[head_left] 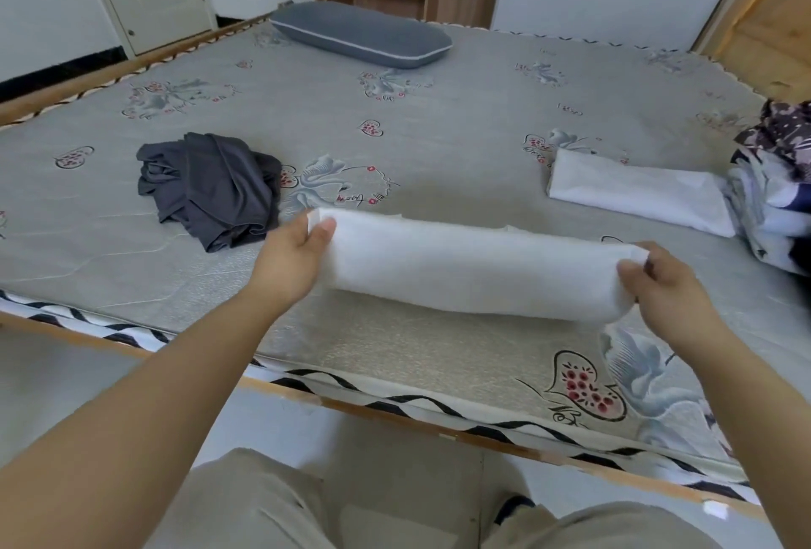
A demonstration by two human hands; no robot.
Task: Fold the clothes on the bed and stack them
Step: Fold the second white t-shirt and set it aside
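Note:
A white garment [469,267], folded into a long narrow band, is held just above the bed's near part. My left hand [292,256] pinches its left end, thumb on top. My right hand [662,285] pinches its right end the same way. A crumpled dark grey garment [210,188] lies on the mattress to the left. A second white garment [636,193], folded flat, lies at the right. Beside it, at the right edge of the view, sits a heap of patterned dark and pale cloth [776,179].
The grey flowered mattress [439,131] fills the view, its wooden front frame [395,412] close to my legs. A grey pillow [364,34] lies at the far side. A door and a wooden cabinet stand behind the bed.

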